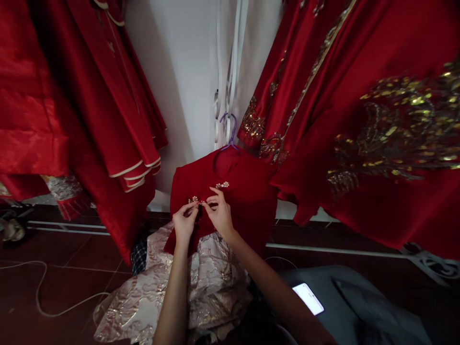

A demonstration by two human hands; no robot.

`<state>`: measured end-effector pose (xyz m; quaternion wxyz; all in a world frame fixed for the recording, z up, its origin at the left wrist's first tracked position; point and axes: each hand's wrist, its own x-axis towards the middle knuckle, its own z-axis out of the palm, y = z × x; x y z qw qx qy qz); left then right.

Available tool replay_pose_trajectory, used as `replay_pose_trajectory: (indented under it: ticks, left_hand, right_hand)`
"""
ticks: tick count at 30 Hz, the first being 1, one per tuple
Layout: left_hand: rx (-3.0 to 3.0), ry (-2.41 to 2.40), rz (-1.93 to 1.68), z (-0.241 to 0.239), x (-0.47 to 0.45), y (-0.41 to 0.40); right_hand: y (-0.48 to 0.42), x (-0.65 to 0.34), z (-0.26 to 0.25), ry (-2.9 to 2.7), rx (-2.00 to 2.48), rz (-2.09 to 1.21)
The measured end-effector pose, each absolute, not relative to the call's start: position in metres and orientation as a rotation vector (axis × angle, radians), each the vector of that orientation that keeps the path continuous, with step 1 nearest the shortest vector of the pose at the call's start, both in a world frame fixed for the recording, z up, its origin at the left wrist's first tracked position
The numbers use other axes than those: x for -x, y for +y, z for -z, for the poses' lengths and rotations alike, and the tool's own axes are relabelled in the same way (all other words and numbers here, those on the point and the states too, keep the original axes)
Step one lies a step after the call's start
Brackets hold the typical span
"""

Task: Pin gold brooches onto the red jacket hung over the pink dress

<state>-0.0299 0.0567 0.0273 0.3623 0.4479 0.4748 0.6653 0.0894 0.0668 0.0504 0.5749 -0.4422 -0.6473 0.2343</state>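
Observation:
A red garment [247, 196] hangs on a purple hanger [230, 143] in front of me. Thumb and fingers of my left hand [184, 221] are pinched at a small beaded ornament [195, 199] on its left front. Right beside it, my right hand [220, 214] pinches the same beaded spot with thumb and index finger, its other fingers loosely bent. What exactly lies between the fingertips is too small to make out. Higher on the chest is another beaded ornament [222, 185]. A pale, gold-patterned fabric [132, 306] spreads beneath my forearms.
Red garments with pale edging [122, 120] hang at the left. A red sequinned garment [406, 134] hangs close on the right. White straps [235, 62] hold the hanger. A lit phone [309, 299] rests on a grey surface [345, 287]. A cable [45, 282] crosses the tiled floor.

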Motion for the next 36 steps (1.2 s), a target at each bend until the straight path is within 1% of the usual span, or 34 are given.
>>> replay_pose_trajectory:
  ticks: [9, 12, 15, 18, 21, 23, 25, 28, 32, 34, 36]
  left_hand:
    - [-1.311, 1.176, -1.674, -0.025, 0.032, 0.061]
    - [-1.353, 1.123, -1.659, -0.020, 0.033, 0.063]
    - [-1.377, 1.166, -1.617, -0.013, 0.045, 0.061]
    - [-1.532, 1.179, -1.362, -0.012, 0.064, 0.050]
    - [-1.722, 1.099, -1.053, -0.017, 0.077, 0.038]
    - [-1.810, 1.084, -0.948, -0.020, 0.076, 0.033]
    - [-1.870, 1.135, -0.918, -0.024, 0.069, 0.031]
    - [-1.946, 1.290, -0.997, -0.035, 0.055, 0.032]
    - [-1.992, 1.528, -1.237, -0.052, 0.038, 0.027]
    - [-1.937, 1.600, -1.378, -0.052, 0.025, 0.020]
    - [-1.835, 1.587, -1.499, -0.041, 0.009, 0.012]
  right_hand:
    - [0.068, -0.086, -0.044, -1.494, 1.051, -0.527]
    - [0.065, -0.091, -0.051, -1.524, 1.032, -0.585]
    - [0.054, -0.106, -0.060, -1.588, 1.022, -0.656]
    - [0.038, -0.129, -0.062, -1.655, 1.087, -0.698]
    - [0.023, -0.149, -0.051, -1.713, 1.213, -0.673]
    - [0.016, -0.157, -0.039, -1.780, 1.304, -0.609]
    - [0.011, -0.161, -0.029, -1.852, 1.375, -0.569]
    - [0.008, -0.160, -0.022, -1.933, 1.430, -0.558]
    - [0.005, -0.157, -0.030, -1.974, 1.378, -0.465]
    - [0.003, -0.158, -0.034, -1.944, 1.346, -0.460]
    - [0.003, -0.161, -0.035, -1.872, 1.330, -0.507]
